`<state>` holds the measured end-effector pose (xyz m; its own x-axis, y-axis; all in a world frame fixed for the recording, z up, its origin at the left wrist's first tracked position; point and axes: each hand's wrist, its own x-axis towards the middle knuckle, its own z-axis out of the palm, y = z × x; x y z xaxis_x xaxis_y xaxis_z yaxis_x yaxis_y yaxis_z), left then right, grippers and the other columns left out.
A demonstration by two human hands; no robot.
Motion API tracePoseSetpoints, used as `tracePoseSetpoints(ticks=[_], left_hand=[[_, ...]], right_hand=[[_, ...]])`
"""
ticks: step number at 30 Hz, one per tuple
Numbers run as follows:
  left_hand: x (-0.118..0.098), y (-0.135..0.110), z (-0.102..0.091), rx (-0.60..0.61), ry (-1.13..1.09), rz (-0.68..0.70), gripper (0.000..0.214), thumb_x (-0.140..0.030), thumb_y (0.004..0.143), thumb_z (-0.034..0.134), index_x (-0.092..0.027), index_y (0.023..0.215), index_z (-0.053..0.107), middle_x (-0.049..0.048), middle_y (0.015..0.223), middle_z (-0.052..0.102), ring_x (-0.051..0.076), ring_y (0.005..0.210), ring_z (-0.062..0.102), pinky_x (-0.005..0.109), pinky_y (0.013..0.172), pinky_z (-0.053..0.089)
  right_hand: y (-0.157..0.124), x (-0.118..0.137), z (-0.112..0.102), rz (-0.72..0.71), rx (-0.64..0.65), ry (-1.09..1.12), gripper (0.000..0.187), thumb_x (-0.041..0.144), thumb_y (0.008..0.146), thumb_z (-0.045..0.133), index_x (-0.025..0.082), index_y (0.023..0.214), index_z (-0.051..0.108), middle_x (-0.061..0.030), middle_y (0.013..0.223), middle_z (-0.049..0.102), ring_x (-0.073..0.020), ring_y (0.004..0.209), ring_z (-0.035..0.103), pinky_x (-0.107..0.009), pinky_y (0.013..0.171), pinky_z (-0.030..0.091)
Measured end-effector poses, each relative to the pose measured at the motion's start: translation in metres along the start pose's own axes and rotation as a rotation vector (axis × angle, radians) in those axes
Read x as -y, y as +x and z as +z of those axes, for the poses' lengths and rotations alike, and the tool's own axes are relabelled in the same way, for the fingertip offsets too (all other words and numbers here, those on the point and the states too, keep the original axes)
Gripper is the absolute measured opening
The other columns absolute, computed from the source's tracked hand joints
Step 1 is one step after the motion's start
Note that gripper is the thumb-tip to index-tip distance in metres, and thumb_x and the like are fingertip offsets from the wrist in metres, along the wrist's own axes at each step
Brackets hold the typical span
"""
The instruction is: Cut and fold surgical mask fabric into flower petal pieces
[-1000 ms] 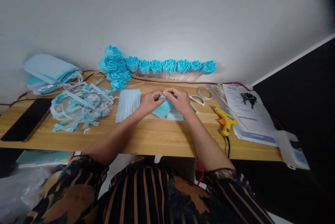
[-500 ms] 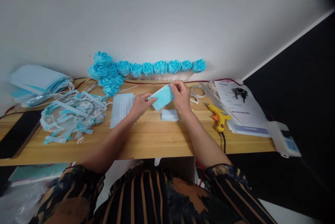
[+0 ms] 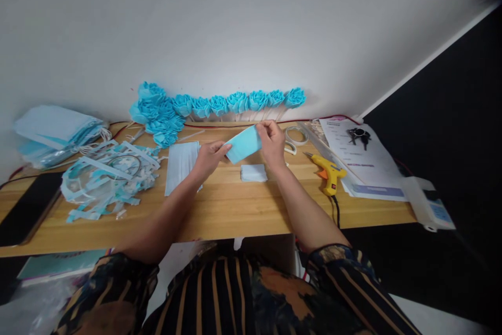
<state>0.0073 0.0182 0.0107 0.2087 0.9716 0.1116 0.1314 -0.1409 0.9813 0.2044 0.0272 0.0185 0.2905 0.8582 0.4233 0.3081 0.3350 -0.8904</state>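
A blue rectangular piece of mask fabric [image 3: 243,145] is stretched between my two hands, tilted above the table. My left hand [image 3: 212,156] pinches its left end between thumb and fingers. At the upper right corner, my right hand [image 3: 272,139] grips it the same way. Below the piece lies a small stack of pale blue cut pieces [image 3: 253,173]. Left of my left hand is a fanned pile of pale blue mask sheets [image 3: 181,166]. White-handled scissors [image 3: 291,148], partly hidden, lie just beyond my right hand.
Several blue fabric flowers [image 3: 238,101] line the wall. Cut strips [image 3: 113,175], a phone [image 3: 31,207] and a bag of masks [image 3: 58,134] lie left. To the right are a yellow glue gun [image 3: 329,172], a tape roll [image 3: 297,136], papers [image 3: 363,162] and keys [image 3: 358,136].
Both hands keep their hold on the blue piece, which now sits slightly flatter. The camera view has tilted slightly.
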Motion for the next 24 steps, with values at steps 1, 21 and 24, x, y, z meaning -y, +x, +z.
tracePoseSetpoints(ticks=[1, 21, 24], left_hand=[[-0.001, 0.000, 0.000, 0.001, 0.008, -0.001, 0.046, -0.063, 0.072, 0.071, -0.019, 0.062, 0.063, 0.0005, 0.056, 0.059, 0.015, 0.056, 0.054, 0.027, 0.055, 0.043], [-0.008, -0.007, -0.006, 0.194, 0.032, 0.063, 0.036, -0.050, 0.076, 0.072, -0.017, 0.063, 0.072, 0.0010, 0.063, 0.064, 0.014, 0.064, 0.053, 0.026, 0.063, 0.041], [-0.004, -0.005, -0.006, 0.172, 0.066, 0.050, 0.039, -0.054, 0.075, 0.071, -0.017, 0.065, 0.072, 0.0006, 0.062, 0.063, 0.014, 0.063, 0.054, 0.026, 0.062, 0.041]], right_hand=[[0.000, 0.001, 0.000, -0.006, -0.009, 0.004, 0.029, 0.051, 0.088, 0.058, 0.023, 0.084, 0.057, 0.0030, 0.068, 0.052, -0.0155, 0.068, 0.050, -0.028, 0.065, 0.041], [0.005, -0.011, -0.002, -0.064, -0.006, 0.007, 0.025, 0.045, 0.090, 0.058, 0.022, 0.082, 0.057, 0.0054, 0.065, 0.050, -0.0130, 0.062, 0.047, -0.027, 0.063, 0.038], [0.004, -0.010, -0.003, -0.096, -0.012, 0.009, 0.022, 0.043, 0.091, 0.058, 0.022, 0.082, 0.057, 0.0056, 0.065, 0.050, -0.0129, 0.062, 0.047, -0.026, 0.062, 0.038]])
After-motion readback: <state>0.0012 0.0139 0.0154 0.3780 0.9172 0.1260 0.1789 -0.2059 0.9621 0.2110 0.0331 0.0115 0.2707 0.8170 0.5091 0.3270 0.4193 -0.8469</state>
